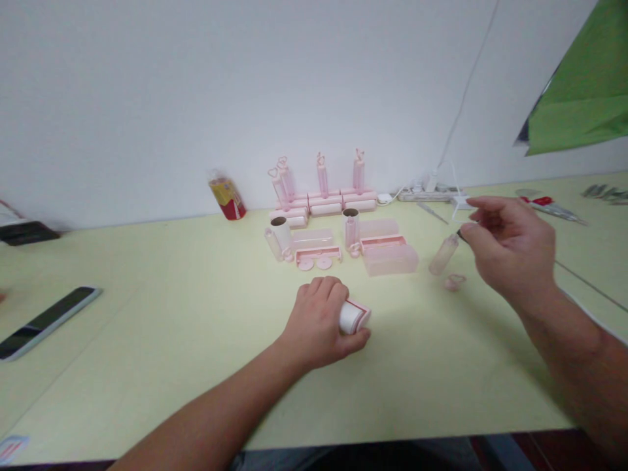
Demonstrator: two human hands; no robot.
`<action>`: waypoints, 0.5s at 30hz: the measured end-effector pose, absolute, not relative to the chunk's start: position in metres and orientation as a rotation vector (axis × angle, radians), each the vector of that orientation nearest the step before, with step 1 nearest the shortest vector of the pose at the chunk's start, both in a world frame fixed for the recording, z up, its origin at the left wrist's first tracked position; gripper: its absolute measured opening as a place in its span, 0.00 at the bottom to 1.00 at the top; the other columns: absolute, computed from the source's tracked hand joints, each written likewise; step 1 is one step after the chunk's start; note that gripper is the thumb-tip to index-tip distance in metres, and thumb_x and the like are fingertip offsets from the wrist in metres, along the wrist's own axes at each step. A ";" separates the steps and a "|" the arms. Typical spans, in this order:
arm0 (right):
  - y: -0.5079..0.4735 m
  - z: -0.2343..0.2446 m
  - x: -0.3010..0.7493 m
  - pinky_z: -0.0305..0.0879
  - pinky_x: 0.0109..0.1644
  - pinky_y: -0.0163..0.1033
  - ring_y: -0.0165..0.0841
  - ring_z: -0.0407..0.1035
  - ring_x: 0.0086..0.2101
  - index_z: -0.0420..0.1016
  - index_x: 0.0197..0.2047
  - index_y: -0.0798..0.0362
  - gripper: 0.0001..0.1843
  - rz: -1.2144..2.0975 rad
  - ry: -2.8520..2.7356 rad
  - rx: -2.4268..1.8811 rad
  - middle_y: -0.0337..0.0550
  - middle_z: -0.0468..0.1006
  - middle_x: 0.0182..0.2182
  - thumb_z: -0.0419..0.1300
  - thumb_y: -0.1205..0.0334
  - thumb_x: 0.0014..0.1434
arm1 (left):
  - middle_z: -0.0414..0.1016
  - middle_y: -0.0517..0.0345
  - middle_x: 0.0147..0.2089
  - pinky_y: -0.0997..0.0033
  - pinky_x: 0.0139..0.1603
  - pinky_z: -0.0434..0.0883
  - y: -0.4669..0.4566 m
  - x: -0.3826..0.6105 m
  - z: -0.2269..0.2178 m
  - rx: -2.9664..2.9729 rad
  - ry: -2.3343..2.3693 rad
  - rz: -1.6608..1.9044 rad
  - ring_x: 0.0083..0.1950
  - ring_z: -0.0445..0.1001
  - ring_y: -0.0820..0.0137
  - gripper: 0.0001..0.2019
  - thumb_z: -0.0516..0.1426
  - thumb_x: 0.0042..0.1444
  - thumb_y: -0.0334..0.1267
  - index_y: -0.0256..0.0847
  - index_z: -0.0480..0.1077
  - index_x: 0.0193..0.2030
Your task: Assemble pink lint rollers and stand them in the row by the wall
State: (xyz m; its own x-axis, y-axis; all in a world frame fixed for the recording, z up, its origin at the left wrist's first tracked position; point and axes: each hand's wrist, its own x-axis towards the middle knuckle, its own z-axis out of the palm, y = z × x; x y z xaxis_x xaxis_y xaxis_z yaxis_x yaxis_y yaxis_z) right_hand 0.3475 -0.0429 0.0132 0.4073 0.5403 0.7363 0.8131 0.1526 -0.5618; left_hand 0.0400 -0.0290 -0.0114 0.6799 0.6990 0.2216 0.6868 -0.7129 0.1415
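My left hand [321, 322] is closed round a pink lint roller head with a white roll [354, 316], pressing it on the pale yellow table [196, 340]. My right hand [507, 247] hovers above the table at the right, thumb and forefinger pinched on a small dark thing I cannot make out. Just below its fingertips lie a clear pink handle tube [444, 254] and a small pink heart-shaped ring [454, 282].
Pink roller parts, lids and trays [390, 259] lie behind my left hand, with assembled rollers [322, 190] standing by the wall. A red-yellow packet [226, 195], a phone [46, 320] at left, a power strip [426, 194] and green cloth [583, 91] at right.
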 end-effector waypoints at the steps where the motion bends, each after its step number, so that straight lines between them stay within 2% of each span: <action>1: -0.039 0.013 0.354 0.66 0.38 0.37 0.30 0.67 0.31 0.76 0.50 0.52 0.20 -0.341 -1.276 -1.533 0.45 0.75 0.37 0.61 0.65 0.53 | 0.67 0.49 0.47 0.55 0.48 0.63 -0.028 0.039 -0.012 2.834 1.173 0.402 0.48 0.64 0.57 0.24 0.61 0.48 0.56 0.40 0.65 0.44; 5: -0.033 0.009 0.365 0.67 0.37 0.37 0.29 0.67 0.30 0.78 0.48 0.53 0.20 -0.403 -1.301 -1.537 0.45 0.76 0.38 0.62 0.66 0.50 | 0.68 0.50 0.47 0.54 0.50 0.62 -0.026 0.038 -0.014 2.851 1.155 0.354 0.48 0.64 0.57 0.24 0.61 0.48 0.56 0.41 0.66 0.45; 9: -0.035 0.021 0.346 0.68 0.38 0.40 0.31 0.68 0.31 0.79 0.47 0.53 0.18 -0.323 -1.228 -1.257 0.44 0.75 0.34 0.62 0.65 0.52 | 0.68 0.51 0.48 0.53 0.53 0.60 -0.025 0.038 -0.013 2.874 1.133 0.309 0.50 0.64 0.56 0.25 0.61 0.48 0.58 0.43 0.67 0.45; 12: -0.046 0.029 0.336 0.66 0.30 0.39 0.31 0.67 0.25 0.80 0.43 0.52 0.14 -0.106 -1.193 -1.041 0.40 0.73 0.26 0.63 0.64 0.51 | 0.69 0.51 0.48 0.53 0.53 0.60 -0.026 0.038 -0.012 2.879 1.119 0.290 0.51 0.63 0.56 0.25 0.61 0.49 0.59 0.43 0.68 0.46; 15: -0.093 0.001 0.347 0.68 0.27 0.44 0.33 0.67 0.22 0.79 0.42 0.50 0.11 0.331 -1.346 -1.046 0.39 0.72 0.23 0.60 0.60 0.56 | 0.69 0.50 0.49 0.53 0.53 0.60 -0.026 0.038 -0.011 2.874 1.126 0.283 0.51 0.63 0.56 0.26 0.61 0.49 0.59 0.43 0.68 0.47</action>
